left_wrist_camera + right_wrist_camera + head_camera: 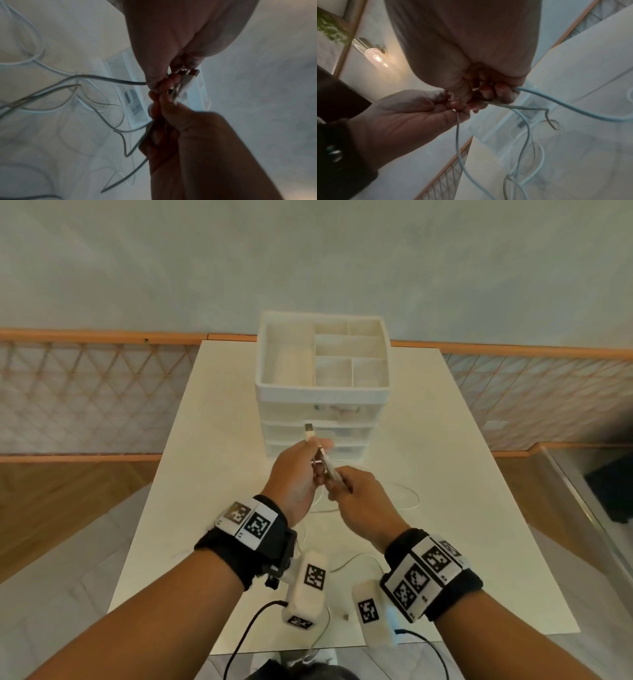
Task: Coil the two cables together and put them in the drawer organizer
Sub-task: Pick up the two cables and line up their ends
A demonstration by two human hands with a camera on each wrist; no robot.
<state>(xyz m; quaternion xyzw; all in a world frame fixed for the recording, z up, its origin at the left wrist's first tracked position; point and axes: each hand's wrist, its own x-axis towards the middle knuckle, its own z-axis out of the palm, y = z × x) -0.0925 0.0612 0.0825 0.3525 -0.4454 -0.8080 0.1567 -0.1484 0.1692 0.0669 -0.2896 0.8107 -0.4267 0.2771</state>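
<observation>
Wall lamp (375, 56) appears only behind right hand (471, 56) gripping cables (573, 112).

White worktop (445, 508) stands against a pale wall (308, 251). Lattice railing (85, 392) runs behind it. Lit wall lamp (375, 56) and green plant (329, 27) visible in right wrist view.

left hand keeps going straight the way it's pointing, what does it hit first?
Most likely the front of the drawer organizer. The left hand points away from the person with the USB plug sticking out ahead, so the plug would probably touch the drawers first. How far off they are is unclear.
</observation>
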